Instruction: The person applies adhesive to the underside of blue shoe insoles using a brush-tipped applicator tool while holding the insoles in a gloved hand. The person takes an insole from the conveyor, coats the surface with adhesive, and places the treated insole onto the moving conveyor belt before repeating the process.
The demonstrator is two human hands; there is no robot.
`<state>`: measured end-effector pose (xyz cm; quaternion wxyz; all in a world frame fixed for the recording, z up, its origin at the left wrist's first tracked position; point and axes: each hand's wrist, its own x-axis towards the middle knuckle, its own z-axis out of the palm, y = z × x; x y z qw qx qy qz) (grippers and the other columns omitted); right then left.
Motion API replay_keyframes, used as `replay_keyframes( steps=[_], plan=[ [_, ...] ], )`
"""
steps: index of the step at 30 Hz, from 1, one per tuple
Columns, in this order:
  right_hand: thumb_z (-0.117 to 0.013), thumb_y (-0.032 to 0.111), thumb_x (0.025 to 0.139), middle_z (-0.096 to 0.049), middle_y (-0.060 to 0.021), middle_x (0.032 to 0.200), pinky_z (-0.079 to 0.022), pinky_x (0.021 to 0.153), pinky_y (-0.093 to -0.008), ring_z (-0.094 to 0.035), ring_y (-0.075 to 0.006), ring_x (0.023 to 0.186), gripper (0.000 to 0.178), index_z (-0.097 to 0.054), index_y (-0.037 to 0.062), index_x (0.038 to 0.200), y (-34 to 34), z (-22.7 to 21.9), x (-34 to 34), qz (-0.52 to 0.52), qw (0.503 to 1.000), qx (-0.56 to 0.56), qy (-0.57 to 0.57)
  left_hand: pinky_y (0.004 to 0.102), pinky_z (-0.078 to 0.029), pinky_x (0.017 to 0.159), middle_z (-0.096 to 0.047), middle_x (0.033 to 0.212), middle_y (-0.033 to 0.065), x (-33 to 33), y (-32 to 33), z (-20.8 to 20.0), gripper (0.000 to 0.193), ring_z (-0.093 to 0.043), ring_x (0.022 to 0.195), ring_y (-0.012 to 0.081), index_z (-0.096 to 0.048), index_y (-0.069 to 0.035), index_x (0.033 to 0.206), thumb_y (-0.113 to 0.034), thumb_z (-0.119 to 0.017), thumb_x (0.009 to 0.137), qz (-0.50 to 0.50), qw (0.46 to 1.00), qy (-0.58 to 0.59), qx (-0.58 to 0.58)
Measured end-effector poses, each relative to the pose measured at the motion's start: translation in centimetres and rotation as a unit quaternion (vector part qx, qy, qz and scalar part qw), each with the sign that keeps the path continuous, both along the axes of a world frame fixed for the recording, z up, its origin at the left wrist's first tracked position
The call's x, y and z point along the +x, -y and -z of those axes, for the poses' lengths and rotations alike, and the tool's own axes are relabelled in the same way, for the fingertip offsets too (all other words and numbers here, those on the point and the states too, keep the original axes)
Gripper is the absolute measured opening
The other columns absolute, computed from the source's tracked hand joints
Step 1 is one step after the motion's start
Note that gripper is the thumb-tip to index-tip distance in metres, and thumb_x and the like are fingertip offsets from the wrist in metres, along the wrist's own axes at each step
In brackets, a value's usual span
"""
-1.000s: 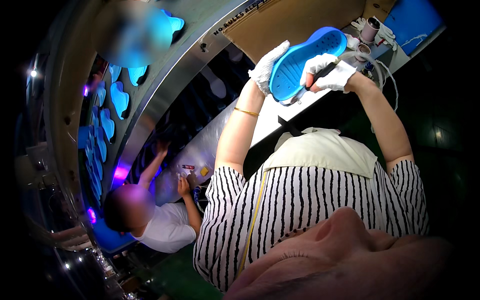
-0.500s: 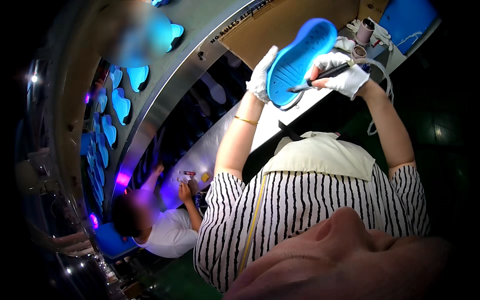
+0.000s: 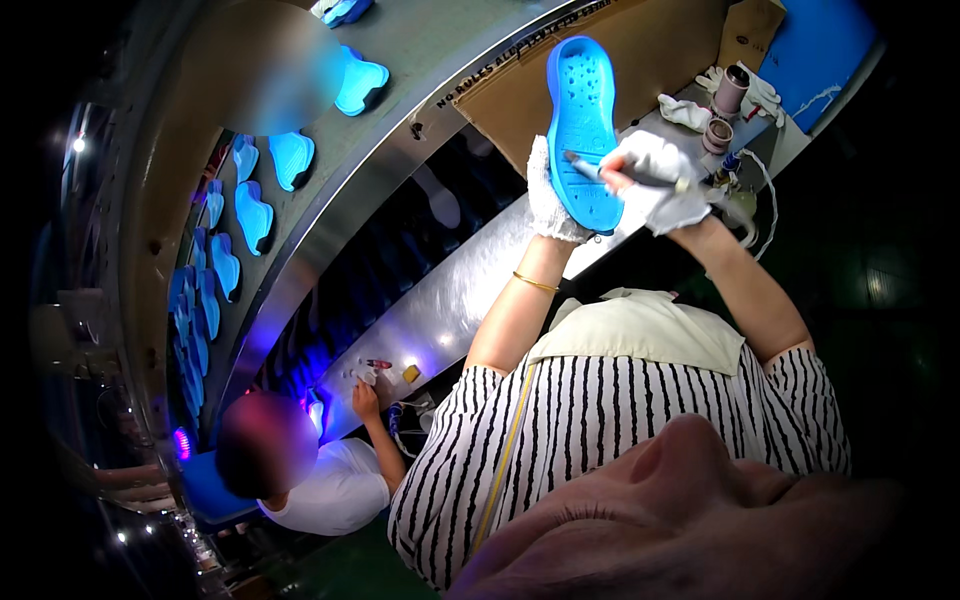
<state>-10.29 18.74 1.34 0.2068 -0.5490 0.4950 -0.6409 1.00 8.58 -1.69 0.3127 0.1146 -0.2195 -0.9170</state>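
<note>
In a white knitted glove, my left hand point(image 3: 551, 205) grips the heel end of a blue shoe sole point(image 3: 582, 105). The sole is held up with its toe end pointing away from me, and its hollowed, ribbed face shows dotted marks. My right hand point(image 3: 662, 182), gloved but with bare fingertips, is closed around a slim brush point(image 3: 588, 168). The brush tip lies over the ribbed middle of the sole; whether the bristles touch it I cannot tell. Motion blurs the right hand, and part of the brush handle is hidden by it.
A curved conveyor point(image 3: 330, 150) at left carries several blue soles point(image 3: 254, 217). Beyond my hands stand a cardboard sheet point(image 3: 640, 60), a pinkish container point(image 3: 732, 88) and white gloves point(image 3: 686, 112). A pale hose point(image 3: 770, 200) hangs at right. A co-worker point(image 3: 335, 485) sits at left by the metal bench point(image 3: 450, 290).
The sole has turned more upright and shifted slightly toward me, still in my left hand. My right hand and brush have moved left and slightly nearer. Soles on the conveyor have shifted along.
</note>
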Motion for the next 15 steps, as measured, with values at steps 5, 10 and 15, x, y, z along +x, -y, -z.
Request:
replay_keyframes(
  steps=[5,10,15],
  plan=[
    [-0.064,0.000,0.078,-0.061,-0.0062,0.070,-0.047,0.060,-0.0236,-0.059,-0.0115,0.063,0.003,-0.061,0.0003,0.078,-0.7,-2.4,1.5,-0.148,0.980,0.059,0.119,0.0426,-0.044,0.095,-0.053,0.121,0.0198,1.1,0.6,0.1,0.074,-0.055,0.106,0.0325,-0.041,0.001,0.130,-0.059,-0.038,0.087,0.039,0.998,-0.048,-0.009],
    [-0.062,0.000,0.081,-0.061,-0.0058,0.071,-0.047,0.058,-0.0221,-0.059,-0.0098,0.064,0.001,-0.061,-0.0005,0.081,2.3,-1.4,-1.5,0.074,0.997,-0.034,0.000,0.0409,-0.051,0.084,-0.059,0.110,0.0160,0.6,-1.4,-1.7,0.063,-0.061,0.092,0.0283,-0.044,-0.004,0.128,-0.055,-0.035,0.091,-0.004,0.999,-0.015,0.030],
    [-0.062,0.001,0.082,-0.062,-0.0070,0.075,-0.048,0.061,-0.0230,-0.060,-0.0110,0.065,0.006,-0.058,-0.0018,0.085,1.5,-2.1,0.4,-0.092,0.989,0.052,0.101,0.0445,-0.047,0.091,-0.053,0.120,0.0176,1.3,-0.6,-1.1,0.070,-0.057,0.104,0.0303,-0.039,-0.002,0.130,-0.059,-0.034,0.090,0.028,0.998,-0.039,0.048]
  ],
)
